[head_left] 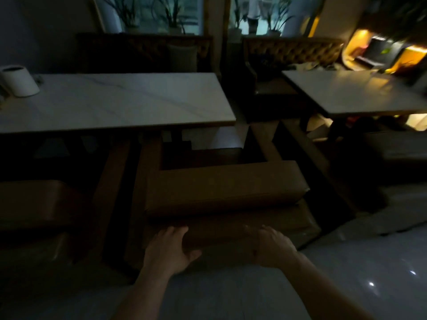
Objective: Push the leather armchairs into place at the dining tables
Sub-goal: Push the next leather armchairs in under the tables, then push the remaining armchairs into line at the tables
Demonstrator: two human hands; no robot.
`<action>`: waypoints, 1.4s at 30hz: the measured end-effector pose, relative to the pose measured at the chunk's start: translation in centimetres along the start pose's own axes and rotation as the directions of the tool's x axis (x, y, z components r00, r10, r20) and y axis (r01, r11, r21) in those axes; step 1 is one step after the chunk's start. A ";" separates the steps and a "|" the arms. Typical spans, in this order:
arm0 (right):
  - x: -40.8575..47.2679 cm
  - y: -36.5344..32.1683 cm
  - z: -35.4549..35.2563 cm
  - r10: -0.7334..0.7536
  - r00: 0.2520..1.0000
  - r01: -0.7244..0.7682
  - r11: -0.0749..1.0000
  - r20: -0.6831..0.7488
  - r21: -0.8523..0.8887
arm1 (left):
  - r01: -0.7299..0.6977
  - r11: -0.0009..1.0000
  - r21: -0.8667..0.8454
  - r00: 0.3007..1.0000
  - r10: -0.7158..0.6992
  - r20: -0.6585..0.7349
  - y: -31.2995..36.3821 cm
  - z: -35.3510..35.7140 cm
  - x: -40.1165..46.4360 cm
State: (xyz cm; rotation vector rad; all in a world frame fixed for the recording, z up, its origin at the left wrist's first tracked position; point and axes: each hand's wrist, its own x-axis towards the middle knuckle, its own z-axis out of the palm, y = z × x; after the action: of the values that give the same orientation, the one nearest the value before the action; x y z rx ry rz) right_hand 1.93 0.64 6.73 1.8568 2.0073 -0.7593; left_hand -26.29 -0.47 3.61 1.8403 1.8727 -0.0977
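1. Here, pale glossy tiled floor (pixel 346 280) fills the foreground, dim light, a few glints on it.
2. Long white marble-look rectangular dining table (pixel 111 100) spans the left and centre; second pale rectangular table (pixel 351 91) stands to the right, well apart, with an aisle between them.
3. Tufted brown leather bench (pixel 293 50) runs behind the right table; darker bench (pixel 143 51) behind the left one, below windows with potted plants (pixel 171 17).
4. Brown leather boxy armchair (pixel 221 188) sits at the near edge of the left table, towards its right end, backrest facing the camera, armrests reaching under the tabletop.
5. Second brown leather rounded-back armchair (pixel 34 204) is just beside it on the left, a dark gap between them.
6. Another dark seat (pixel 397 153) by the right table, detail too dim to tell.
7. White cylindrical container (pixel 19 80) on the left table's far-left end.
8. Left hand (pixel 171 248) flat against the lower back of the boxy armchair, fingers straight, thumb spread out, gripping nothing.
9. Right hand (pixel 270 245) likewise pressed on the chair back, fingers extended, blurred; both forearms reach forward.
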 end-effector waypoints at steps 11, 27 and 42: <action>-11.6 5.7 -4.7 0.042 0.993 -0.039 0.999 -0.109 0.024 | -0.092 0.995 0.031 0.994 0.090 0.060 10.7 -3.8 -5.1; -18.1 35.5 -7.8 0.168 0.958 -0.143 0.982 -0.231 0.123 | -0.233 0.951 0.205 0.971 0.214 0.109 39.3 1.3 -5.9; -14.9 61.4 -11.0 0.371 0.841 -0.319 0.928 -0.394 0.194 | -0.512 0.804 0.301 0.838 0.545 -0.030 70.1 11.5 6.7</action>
State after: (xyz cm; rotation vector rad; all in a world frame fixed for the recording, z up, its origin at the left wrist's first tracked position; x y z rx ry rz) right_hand 65.53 -4.03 13.23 2.5479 1.7885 -0.4002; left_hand 44.22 6.71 11.67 2.5567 1.3898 -0.0644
